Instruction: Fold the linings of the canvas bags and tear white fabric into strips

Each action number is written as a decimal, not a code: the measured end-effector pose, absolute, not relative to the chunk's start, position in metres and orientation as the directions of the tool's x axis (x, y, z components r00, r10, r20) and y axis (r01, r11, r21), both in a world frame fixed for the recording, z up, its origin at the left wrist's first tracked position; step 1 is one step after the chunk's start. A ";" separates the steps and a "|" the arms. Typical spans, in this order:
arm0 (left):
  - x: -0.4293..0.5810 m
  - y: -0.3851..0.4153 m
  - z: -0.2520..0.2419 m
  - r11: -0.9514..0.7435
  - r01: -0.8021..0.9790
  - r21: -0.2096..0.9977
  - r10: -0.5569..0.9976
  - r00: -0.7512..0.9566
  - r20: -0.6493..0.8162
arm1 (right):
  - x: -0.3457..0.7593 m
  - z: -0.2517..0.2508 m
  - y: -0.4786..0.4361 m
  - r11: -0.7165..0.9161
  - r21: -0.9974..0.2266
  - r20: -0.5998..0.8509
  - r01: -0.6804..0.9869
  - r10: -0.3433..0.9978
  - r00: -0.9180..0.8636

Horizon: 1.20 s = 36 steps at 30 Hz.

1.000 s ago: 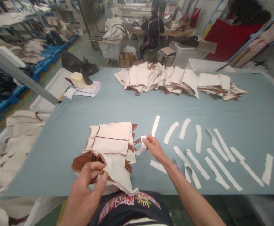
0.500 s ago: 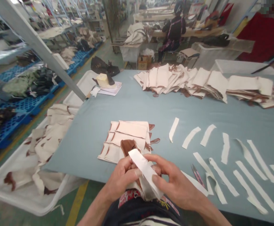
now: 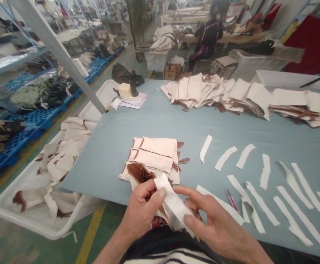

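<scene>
Just over the table's near edge, my left hand (image 3: 146, 203) pinches a white strip (image 3: 173, 203) together with a cream fabric piece that has a brown lining (image 3: 139, 172). Lower on the same strip, my right hand (image 3: 208, 216) presses with its thumb, its fingers curled behind the cloth. The strip lies slantwise over the fabric piece; what is beneath it is mostly hidden. Beyond my hands, a small stack of cream fabric pieces with brown edges (image 3: 155, 156) lies flat on the table.
Several loose white strips (image 3: 261, 203) lie on the blue-grey table (image 3: 176, 123) at right, beside small pink-handled snips (image 3: 232, 201). A long pile of cream pieces (image 3: 217, 91) lines the back. At left stands a white bin (image 3: 58, 233) of fabric; a person (image 3: 208, 40) sits beyond.
Both hands have shifted slightly apart along the strip. The fabric piece has swung to the left, showing more of its brown lining. The view has turned slightly.
</scene>
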<state>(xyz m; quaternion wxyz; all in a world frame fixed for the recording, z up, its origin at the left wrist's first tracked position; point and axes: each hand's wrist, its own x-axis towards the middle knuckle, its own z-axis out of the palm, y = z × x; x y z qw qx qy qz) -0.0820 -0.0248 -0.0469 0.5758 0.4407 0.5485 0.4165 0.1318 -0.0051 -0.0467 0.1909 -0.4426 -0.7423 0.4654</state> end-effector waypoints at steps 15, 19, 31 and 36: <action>-0.069 -0.033 -0.034 0.146 0.181 0.973 0.977 0.127 -0.170 | 0.103 -0.034 0.011 0.211 -0.960 0.118 0.186 0.903 -0.413; -0.068 -0.034 -0.035 0.102 0.228 0.968 0.982 0.130 -0.134 | 0.096 -0.035 0.008 0.114 -0.989 0.062 0.092 0.897 -0.439; -0.065 -0.033 -0.043 0.083 0.304 0.949 0.982 0.138 -0.130 | 0.085 -0.047 0.003 0.022 -0.999 0.028 -0.024 0.957 -0.287; -0.066 -0.032 -0.042 0.098 0.282 0.955 0.973 0.175 -0.151 | 0.104 -0.047 0.018 0.123 -0.970 0.065 0.208 0.961 -0.269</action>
